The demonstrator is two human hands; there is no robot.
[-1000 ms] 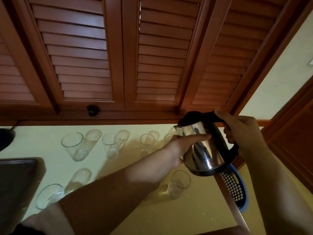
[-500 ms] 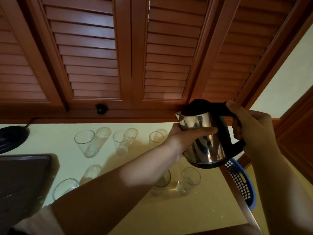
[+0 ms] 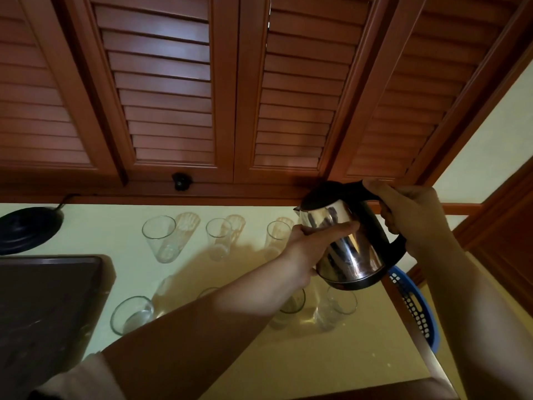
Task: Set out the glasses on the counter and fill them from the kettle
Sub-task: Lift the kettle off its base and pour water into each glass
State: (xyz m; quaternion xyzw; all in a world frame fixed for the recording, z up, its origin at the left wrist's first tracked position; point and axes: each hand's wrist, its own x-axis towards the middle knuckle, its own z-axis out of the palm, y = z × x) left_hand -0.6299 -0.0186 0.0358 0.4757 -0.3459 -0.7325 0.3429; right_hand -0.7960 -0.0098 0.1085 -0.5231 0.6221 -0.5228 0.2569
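Note:
A steel kettle point(image 3: 350, 249) with a black lid and handle hangs above the right part of the pale counter point(image 3: 302, 362), tilted a little with its spout to the left. My right hand point(image 3: 415, 217) grips its black handle. My left hand point(image 3: 311, 246) presses against its shiny side. Several clear glasses stand upright on the counter in two rows: a back row with one glass point(image 3: 160, 239) at the left, and a front row with one glass point(image 3: 131, 314) at the left and another glass point(image 3: 334, 311) under the kettle. My left forearm hides part of the front row.
The black kettle base point(image 3: 27, 226) with its cord sits at the back left. A dark tray point(image 3: 49, 298) fills the left front. A blue perforated basket point(image 3: 415, 307) sits beyond the counter's right edge. Wooden louvred cabinet doors point(image 3: 173, 96) hang close above.
The view has shifted so the counter shows further right and lower. The kettle stays in both hands and has risen slightly relative to the glasses.

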